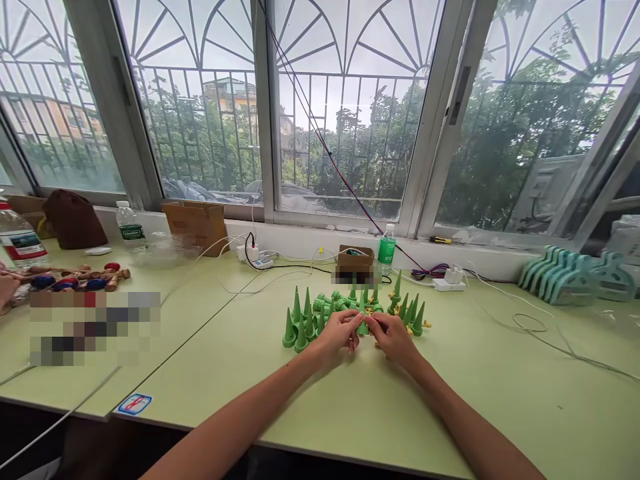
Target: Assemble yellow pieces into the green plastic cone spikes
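My left hand (341,331) and my right hand (392,335) meet over the middle of the light green table (500,393). Both pinch a small green cone piece (363,325) between their fingertips. Just behind them lies a pile of green cone spikes (350,308); several stand upright on the left (299,323) and on the right (411,312). Small yellow bits (427,325) lie among the cones.
A small brown box (355,257) and a green bottle (386,249) stand behind the pile. Cables and a power strip (255,257) run along the window sill. Teal plastic pieces (575,275) are stacked far right. Wooden toys (83,277), bottles and a cardboard box (197,223) sit left.
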{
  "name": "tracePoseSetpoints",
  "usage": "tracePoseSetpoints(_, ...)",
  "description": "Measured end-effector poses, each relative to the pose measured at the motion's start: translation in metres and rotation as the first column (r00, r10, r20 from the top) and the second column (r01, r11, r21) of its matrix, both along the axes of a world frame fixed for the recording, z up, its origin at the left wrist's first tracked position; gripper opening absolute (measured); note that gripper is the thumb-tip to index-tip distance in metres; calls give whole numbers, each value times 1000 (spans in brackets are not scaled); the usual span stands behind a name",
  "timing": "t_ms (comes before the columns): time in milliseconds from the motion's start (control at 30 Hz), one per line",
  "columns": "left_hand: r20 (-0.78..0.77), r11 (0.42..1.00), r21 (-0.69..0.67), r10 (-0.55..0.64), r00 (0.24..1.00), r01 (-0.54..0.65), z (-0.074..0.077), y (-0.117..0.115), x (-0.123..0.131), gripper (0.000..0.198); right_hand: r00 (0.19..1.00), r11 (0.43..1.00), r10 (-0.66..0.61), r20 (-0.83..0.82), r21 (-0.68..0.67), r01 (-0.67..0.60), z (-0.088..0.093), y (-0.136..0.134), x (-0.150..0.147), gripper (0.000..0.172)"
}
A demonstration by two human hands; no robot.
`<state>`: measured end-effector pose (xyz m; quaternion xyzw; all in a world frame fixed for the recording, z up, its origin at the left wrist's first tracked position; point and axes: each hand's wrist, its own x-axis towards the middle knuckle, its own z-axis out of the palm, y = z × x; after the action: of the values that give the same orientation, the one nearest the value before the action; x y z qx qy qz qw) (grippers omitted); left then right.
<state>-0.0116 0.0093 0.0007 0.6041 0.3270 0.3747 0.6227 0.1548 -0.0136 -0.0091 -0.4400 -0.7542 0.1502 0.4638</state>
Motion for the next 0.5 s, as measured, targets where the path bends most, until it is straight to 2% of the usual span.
tracePoseSetpoints(300, -16, 1000, 0, 4, 1000, -4, 1, -1, 0, 47, 1000, 1000, -3, 25, -2, 3, 0, 1, 0, 46)
tracePoseSetpoints(500, 12, 1000, -19, -15, 1000, 16, -5, 0, 3, 49, 999, 999, -39, 11, -28, 40, 2, 0, -3, 48)
